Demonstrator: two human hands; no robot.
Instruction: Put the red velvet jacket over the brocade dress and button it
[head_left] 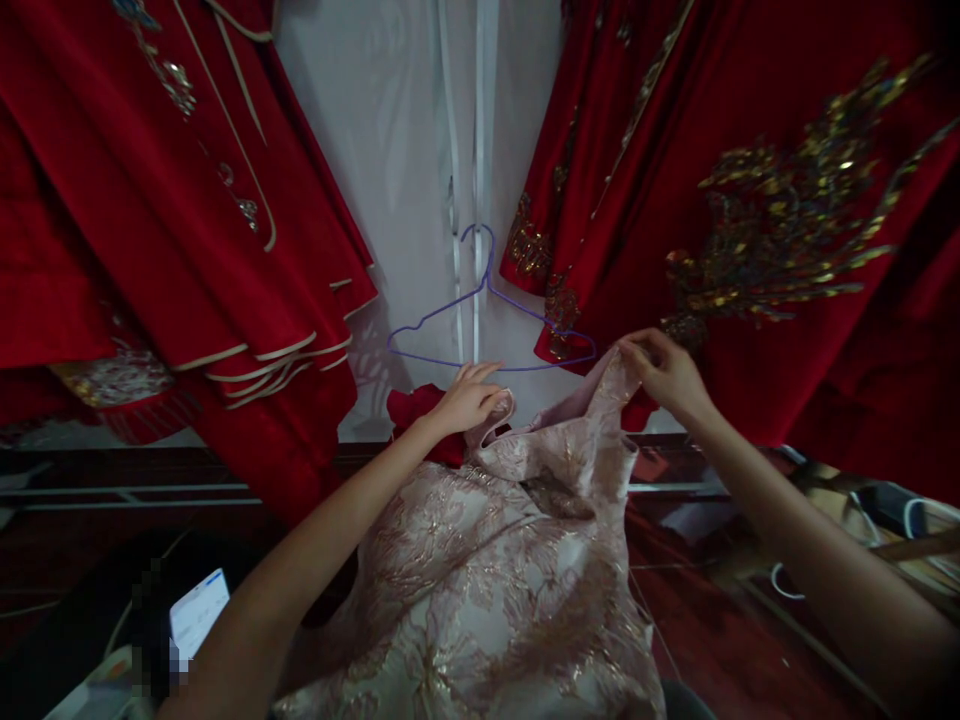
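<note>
Brocade dress (480,590), lower centre: prob stiffish, lightish | right hand (670,378) pinches shoulder (609,392), can't tell left hand (469,398)'s grip | shoulders = safest hold

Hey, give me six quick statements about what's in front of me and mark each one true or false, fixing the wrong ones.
1. The right hand pinches one shoulder of the dress. True.
2. The dress is already on the hanger. False: the purple hanger shows bare above it.
3. Red garments hang on both sides. True.
4. The dress is plain black. False: it is pale pink with a gold-toned pattern.
5. A lit screen shows at the lower left. True.
6. The left hand is out of view. False: the left hand is at the upper edge of the dress.
</note>
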